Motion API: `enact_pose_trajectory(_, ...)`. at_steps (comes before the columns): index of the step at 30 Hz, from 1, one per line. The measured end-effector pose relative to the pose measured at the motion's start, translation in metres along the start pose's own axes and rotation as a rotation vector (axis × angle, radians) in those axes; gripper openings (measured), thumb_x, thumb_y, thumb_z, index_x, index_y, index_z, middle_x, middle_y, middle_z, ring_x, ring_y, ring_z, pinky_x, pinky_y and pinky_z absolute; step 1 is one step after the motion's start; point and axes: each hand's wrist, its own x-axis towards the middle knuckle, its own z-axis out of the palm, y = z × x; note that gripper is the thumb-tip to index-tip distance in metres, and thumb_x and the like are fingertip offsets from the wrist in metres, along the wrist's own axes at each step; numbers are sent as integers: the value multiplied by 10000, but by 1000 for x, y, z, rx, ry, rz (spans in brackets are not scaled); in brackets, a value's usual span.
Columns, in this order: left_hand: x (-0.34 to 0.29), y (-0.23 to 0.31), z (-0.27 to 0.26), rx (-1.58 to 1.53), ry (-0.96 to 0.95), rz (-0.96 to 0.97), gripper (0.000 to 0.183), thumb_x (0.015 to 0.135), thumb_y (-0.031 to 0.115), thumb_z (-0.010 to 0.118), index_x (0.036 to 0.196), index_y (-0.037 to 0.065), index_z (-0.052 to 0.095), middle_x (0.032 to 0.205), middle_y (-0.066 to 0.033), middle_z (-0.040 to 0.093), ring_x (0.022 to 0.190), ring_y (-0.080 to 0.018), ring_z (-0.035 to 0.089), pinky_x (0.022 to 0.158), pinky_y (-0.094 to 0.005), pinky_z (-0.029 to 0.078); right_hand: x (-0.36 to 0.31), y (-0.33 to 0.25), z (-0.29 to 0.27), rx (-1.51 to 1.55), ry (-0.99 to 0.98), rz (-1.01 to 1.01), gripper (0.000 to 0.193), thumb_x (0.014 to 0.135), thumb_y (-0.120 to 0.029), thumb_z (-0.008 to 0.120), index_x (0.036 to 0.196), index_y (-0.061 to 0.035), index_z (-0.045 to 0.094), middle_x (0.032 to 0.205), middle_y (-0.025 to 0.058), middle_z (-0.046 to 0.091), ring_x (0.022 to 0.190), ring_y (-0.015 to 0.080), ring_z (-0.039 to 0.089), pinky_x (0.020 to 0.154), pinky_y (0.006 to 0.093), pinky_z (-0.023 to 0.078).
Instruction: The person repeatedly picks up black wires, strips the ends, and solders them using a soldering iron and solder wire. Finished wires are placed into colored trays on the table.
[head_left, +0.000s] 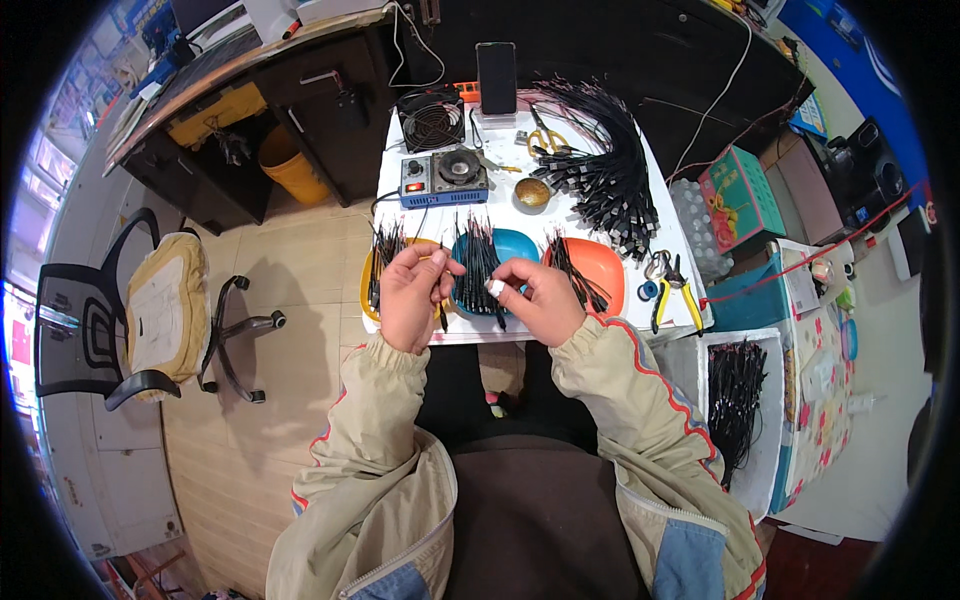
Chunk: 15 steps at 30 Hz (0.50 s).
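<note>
My left hand (410, 298) is closed in a pinch over the yellow tray (368, 298), gripping a thin black cable (443, 318) whose dark end hangs below the fingers. Close by on the right, my right hand (548, 302) has thumb and forefinger pressed together in front of the blue tray (522, 245). Something white covers the thumb tip; whatever lies in that pinch is too small to make out. Bundles of short black cables (478, 262) with reddish wire ends fill the blue tray. More lie in the yellow tray and in the orange tray (606, 275).
Behind the trays stand a blue soldering pot (445, 180), a round brass-coloured tin (532, 193), a black fan (433, 122) and an upright phone (497, 78). A big heap of black cables (610, 190), yellow-handled scissors (545, 138) and yellow-handled pliers (677, 298) occupy the right side. A white box (775, 345) holds more cables.
</note>
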Motion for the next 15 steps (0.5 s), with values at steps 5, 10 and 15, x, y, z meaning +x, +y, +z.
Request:
enact_pose_trajectory(5, -33, 3, 31, -84, 24, -30, 111, 948, 84, 530, 989, -9, 573, 996, -143, 672, 798, -130, 621, 684, -223, 498, -24, -19, 8, 76, 0, -61, 132, 873, -123, 629, 943, -11, 617, 777, 17, 612, 595, 50, 507, 524, 227, 426)
enact_pose_trajectory(10, -57, 8, 50, -74, -31, 50, 125, 936, 59, 533, 993, -20, 611, 1118, -145, 636, 952, -135, 594, 844, -261, 469, -38, -25, 13, -33, 67, -201, 124, 851, -99, 622, 925, -1, 608, 801, 73, 622, 617, 139, 568, 554, 270, 458)
enact_pose_trajectory(15, -73, 3, 56, -33, -93, 91, 107, 926, 42, 544, 966, -28, 614, 1131, -130, 617, 938, -133, 587, 868, -269, 463, -57, -30, 14, -15, 107, -198, 125, 831, -126, 637, 888, -18, 615, 767, 93, 616, 591, 211, 577, 536, 303, 449)
